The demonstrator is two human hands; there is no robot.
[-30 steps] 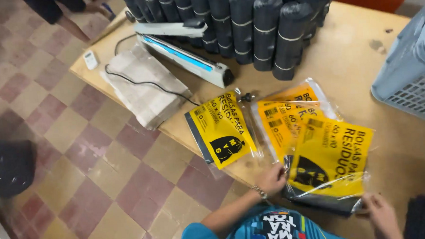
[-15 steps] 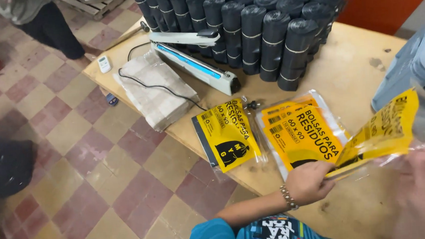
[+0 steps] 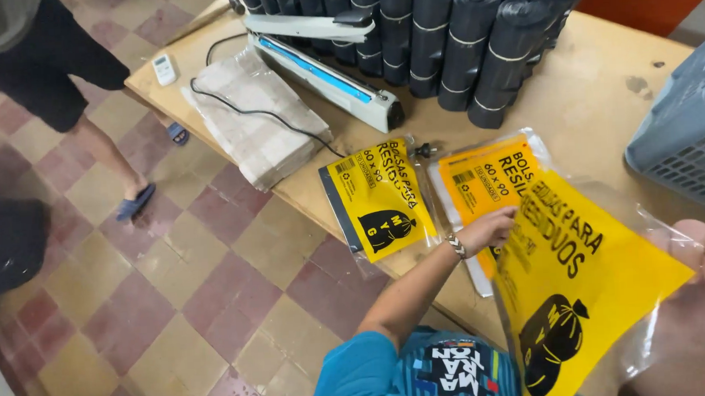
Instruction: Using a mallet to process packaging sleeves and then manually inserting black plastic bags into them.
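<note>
Both my hands hold one clear plastic pouch with a yellow printed insert and a black bag drawing (image 3: 590,290), lifted off the wooden table (image 3: 596,89) and tilted toward me. My left hand (image 3: 489,228), with a beaded bracelet at the wrist, pinches the pouch's upper left edge. At the lower right, my right hand (image 3: 700,304) grips its clear right edge. Under the lifted pouch lies an orange-yellow pouch (image 3: 484,175) on a small pile. Another yellow pouch (image 3: 378,198) lies flat to its left, near the table's edge.
Several black rolls (image 3: 440,25) stand at the table's back. A white and blue heat sealer (image 3: 322,73) lies before them, its cord crossing a stack of clear bags (image 3: 256,123). A grey crate (image 3: 687,140) is right. Another person's legs (image 3: 82,100) stand on the tiled floor.
The yellow pouch was picked off the pile on the table and brought up close to me. My left hand moved from the pile to the pouch's edge.
</note>
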